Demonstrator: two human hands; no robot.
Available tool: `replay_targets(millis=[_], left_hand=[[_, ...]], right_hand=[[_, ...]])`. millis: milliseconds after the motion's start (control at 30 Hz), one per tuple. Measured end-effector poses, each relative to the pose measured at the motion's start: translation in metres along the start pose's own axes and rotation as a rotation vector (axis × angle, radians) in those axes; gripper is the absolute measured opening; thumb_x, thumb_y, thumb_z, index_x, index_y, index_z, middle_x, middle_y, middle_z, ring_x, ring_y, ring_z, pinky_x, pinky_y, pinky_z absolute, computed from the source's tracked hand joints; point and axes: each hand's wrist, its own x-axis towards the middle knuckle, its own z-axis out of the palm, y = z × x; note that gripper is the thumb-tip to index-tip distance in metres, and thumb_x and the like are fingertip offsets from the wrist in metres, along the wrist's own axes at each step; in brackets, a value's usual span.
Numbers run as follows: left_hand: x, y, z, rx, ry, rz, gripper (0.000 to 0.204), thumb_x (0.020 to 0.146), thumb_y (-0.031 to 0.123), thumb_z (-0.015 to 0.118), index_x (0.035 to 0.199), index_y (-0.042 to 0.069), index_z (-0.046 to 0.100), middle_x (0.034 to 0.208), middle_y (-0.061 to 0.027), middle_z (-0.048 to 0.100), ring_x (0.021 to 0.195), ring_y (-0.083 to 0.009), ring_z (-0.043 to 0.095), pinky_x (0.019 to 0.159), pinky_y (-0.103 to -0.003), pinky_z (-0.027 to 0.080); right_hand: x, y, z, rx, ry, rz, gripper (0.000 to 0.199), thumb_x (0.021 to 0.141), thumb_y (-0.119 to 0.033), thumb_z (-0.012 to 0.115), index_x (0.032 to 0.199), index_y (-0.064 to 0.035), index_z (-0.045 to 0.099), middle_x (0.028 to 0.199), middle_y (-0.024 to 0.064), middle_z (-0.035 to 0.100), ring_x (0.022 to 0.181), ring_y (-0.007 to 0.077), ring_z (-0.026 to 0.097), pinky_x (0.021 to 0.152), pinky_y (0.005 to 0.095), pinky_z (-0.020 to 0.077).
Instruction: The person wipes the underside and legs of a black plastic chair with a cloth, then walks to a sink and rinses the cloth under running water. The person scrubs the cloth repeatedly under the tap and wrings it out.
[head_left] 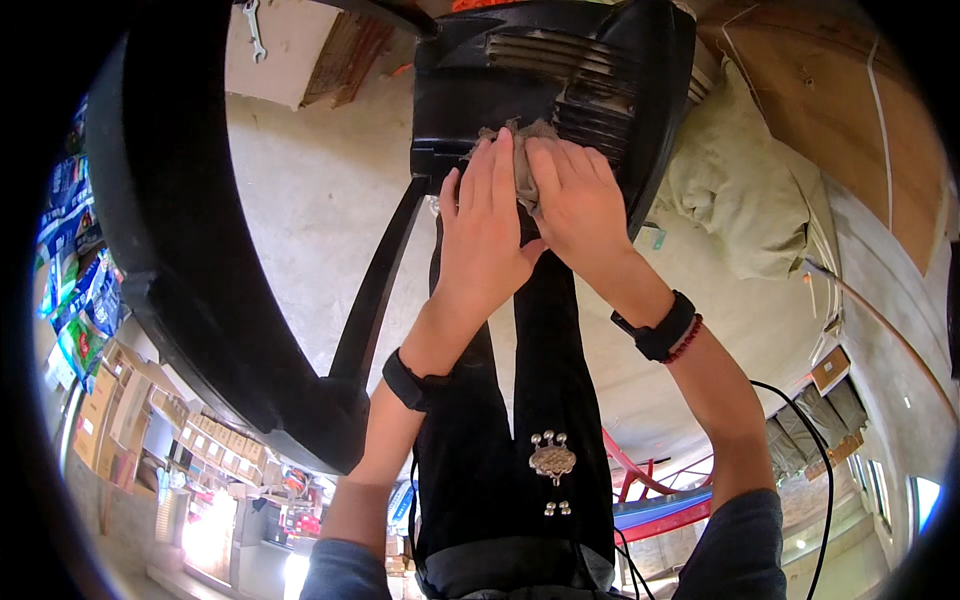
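Observation:
A black plastic machine housing with slatted vents stands in front of me, dusty around its slats. A crumpled grey-brown cloth lies against its near face. My left hand presses on the cloth's left part, fingers long and close together, thumb toward the other hand. From the right, my right hand holds the cloth with its fingers bent over it. The two hands nearly touch, and they hide much of the cloth. A black strap circles each wrist.
A large curved black frame rises at my left, its thin strut joining near the housing. A wrench lies far left. Pale sacking and a cardboard box stand at right. A black cable hangs by my right arm.

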Motion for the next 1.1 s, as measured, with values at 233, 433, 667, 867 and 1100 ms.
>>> replay_targets(millis=[233, 433, 667, 867, 1100], left_hand=[[0.013, -0.038, 0.026, 0.198, 0.038, 0.121, 0.083, 0.066, 0.013, 0.068, 0.135, 0.0, 0.022, 0.136, -0.0122, 0.033, 0.127, -0.0289, 0.031, 0.099, -0.055, 0.019], [0.021, -0.045, 0.017, 0.07, 0.066, 0.081, 0.077, 0.071, 0.011, 0.06, 0.138, 0.008, 0.021, 0.137, -0.0115, 0.033, 0.129, -0.0294, 0.028, 0.101, -0.053, 0.018], [0.025, -0.05, 0.006, -0.114, 0.109, 0.033, 0.081, 0.07, 0.013, 0.064, 0.137, 0.001, 0.018, 0.135, -0.0181, 0.033, 0.126, -0.0375, 0.029, 0.101, -0.05, 0.021], [0.035, -0.033, 0.009, -0.183, 0.162, 0.039, 0.089, 0.059, 0.002, 0.072, 0.134, 0.001, 0.024, 0.132, -0.018, 0.036, 0.119, -0.0381, 0.036, 0.096, -0.045, 0.031], [0.063, 0.0, 0.008, -0.247, 0.2, 0.213, 0.058, 0.07, 0.001, 0.066, 0.124, 0.007, 0.044, 0.115, -0.0148, 0.052, 0.104, -0.0323, 0.051, 0.088, -0.036, 0.041]], right_hand=[[0.012, -0.013, 0.027, -0.039, 0.189, 0.149, 0.036, 0.066, -0.012, 0.06, 0.098, 0.0011, 0.05, 0.083, 0.013, 0.057, 0.081, 0.0255, 0.054, 0.078, 0.0333, 0.04], [0.021, -0.036, 0.04, 0.034, 0.234, 0.442, 0.032, 0.068, -0.018, 0.064, 0.094, -0.0038, 0.05, 0.074, 0.013, 0.06, 0.067, 0.0294, 0.058, 0.063, 0.037, 0.0466], [0.052, -0.04, 0.041, 0.221, 0.045, 0.643, 0.039, 0.072, -0.023, 0.064, 0.1, -0.0034, 0.047, 0.077, 0.0178, 0.06, 0.071, 0.0356, 0.059, 0.064, 0.0428, 0.0466], [0.056, -0.003, 0.021, 0.575, -0.209, 0.503, 0.044, 0.07, -0.018, 0.066, 0.107, -0.0031, 0.046, 0.089, 0.0223, 0.06, 0.089, 0.0398, 0.057, 0.076, 0.0417, 0.0453], [0.042, 0.049, -0.04, 0.291, 0.093, 0.256, 0.05, 0.062, 0.003, 0.059, 0.108, -0.0102, 0.048, 0.087, 0.017, 0.059, 0.087, 0.0364, 0.055, 0.075, 0.0424, 0.0448]])
